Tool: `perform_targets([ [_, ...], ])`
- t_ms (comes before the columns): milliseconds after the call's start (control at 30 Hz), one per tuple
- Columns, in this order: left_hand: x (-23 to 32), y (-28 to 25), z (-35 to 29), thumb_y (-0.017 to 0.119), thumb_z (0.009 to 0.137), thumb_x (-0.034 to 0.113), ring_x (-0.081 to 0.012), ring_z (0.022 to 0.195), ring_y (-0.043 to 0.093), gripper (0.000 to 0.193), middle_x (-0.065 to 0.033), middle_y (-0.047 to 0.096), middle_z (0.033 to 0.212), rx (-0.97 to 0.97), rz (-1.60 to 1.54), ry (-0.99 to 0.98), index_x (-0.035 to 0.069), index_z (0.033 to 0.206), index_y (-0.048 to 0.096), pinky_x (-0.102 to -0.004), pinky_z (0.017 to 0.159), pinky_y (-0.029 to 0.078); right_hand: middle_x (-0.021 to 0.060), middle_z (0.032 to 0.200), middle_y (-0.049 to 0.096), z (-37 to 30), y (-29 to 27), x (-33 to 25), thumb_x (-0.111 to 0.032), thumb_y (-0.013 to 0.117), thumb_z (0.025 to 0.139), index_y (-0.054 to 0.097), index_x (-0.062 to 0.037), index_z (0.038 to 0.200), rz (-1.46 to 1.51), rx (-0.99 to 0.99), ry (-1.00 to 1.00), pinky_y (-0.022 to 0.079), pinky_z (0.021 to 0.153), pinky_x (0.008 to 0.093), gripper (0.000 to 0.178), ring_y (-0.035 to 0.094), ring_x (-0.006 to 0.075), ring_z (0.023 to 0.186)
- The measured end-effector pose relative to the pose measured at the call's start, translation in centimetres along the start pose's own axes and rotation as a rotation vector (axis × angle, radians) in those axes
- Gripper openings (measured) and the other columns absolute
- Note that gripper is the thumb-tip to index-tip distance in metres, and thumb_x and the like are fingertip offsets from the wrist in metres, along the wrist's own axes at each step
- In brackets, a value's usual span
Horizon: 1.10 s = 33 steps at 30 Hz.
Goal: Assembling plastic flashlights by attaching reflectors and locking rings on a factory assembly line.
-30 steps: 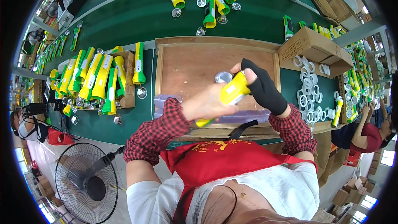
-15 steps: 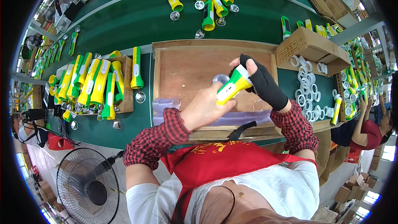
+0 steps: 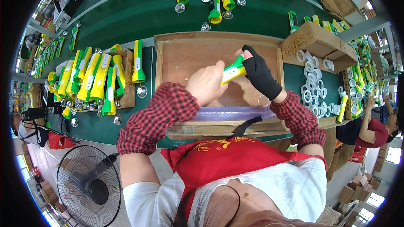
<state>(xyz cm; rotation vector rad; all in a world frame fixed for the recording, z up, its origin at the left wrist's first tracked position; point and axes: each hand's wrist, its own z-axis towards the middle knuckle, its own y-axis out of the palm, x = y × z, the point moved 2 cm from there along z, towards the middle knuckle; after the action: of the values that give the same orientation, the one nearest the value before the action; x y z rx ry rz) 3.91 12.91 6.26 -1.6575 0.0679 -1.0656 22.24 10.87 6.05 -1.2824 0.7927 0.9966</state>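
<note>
Flashlight [image 3: 232,75] shifted, hands [image 3: 206,83] gripping (right gloved)

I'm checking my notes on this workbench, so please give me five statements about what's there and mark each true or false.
1. The right hand wears a black glove. True.
2. The left hand wears a matching glove. False: it is bare.
3. Both hands are on one green-and-yellow flashlight. True.
4. The loose white rings lie left of the shallow wooden tray. False: they lie to its right.
5. A black fan stands at the lower left of the view. True.
</note>
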Motion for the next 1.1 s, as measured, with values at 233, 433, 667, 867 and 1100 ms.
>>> perform_targets([
  [233,0.8,-0.9,-1.3,0.072,0.082,0.024,-0.0312,0.071,0.066,0.046,-0.0203,0.066,0.089,-0.427,-0.764,-0.248,-0.004,0.112,0.052,-0.0375,0.067,0.053,0.0016,0.093,0.06,-0.3,-1.5,-3.0,-0.051,0.033,0.102,0.054,-0.0088,0.121,0.326,-0.269,0.268,0.045,0.067,0.0218,0.051,0.057,0.0095,0.079],
  [433,2.6,-1.8,-2.9,0.068,0.087,0.027,-0.02,0.061,0.063,0.044,-0.0102,0.06,0.073,-0.48,-0.862,-0.11,-0.003,0.111,0.049,-0.0329,0.057,0.053,0.0134,0.089,0.062,-1.5,-1.3,-6.0,-0.03,0.044,0.1,0.058,-0.0026,0.101,-0.01,-0.192,-0.327,0.051,0.07,0.0324,0.031,0.065,0.0254,0.079],
  [667,0.6,-0.3,-1.2,0.07,0.085,0.025,-0.0272,0.062,0.067,0.039,-0.014,0.064,0.073,-0.426,-0.845,-0.129,0.0,0.107,0.05,-0.0359,0.055,0.054,0.0117,0.083,0.062,-0.2,-0.4,-3.7,-0.037,0.038,0.102,0.057,-0.0046,0.102,-0.003,-0.145,0.044,0.049,0.074,0.0344,0.037,0.064,0.0274,0.078],
  [867,-0.4,-0.3,-0.6,0.07,0.084,0.028,-0.0282,0.06,0.066,0.038,-0.0151,0.064,0.072,-0.266,-0.635,-0.053,0.002,0.1,0.047,-0.0361,0.054,0.053,0.0101,0.094,0.062,0.1,-1.5,-4.5,-0.034,0.037,0.103,0.057,-0.0034,0.114,0.185,-0.251,0.201,0.047,0.079,0.0302,0.038,0.061,0.0183,0.087],
  [1100,-1.5,-0.6,4.9,0.071,0.083,0.029,-0.0205,0.062,0.064,0.045,-0.0099,0.062,0.082,-0.38,-0.588,-0.204,0.0,0.109,0.048,-0.0334,0.058,0.053,0.0076,0.081,0.061,3.5,-1.3,0.6,-0.033,0.035,0.103,0.059,-0.0031,0.097,0.113,0.026,-0.005,0.046,0.073,0.0293,0.039,0.058,0.0142,0.077],
])
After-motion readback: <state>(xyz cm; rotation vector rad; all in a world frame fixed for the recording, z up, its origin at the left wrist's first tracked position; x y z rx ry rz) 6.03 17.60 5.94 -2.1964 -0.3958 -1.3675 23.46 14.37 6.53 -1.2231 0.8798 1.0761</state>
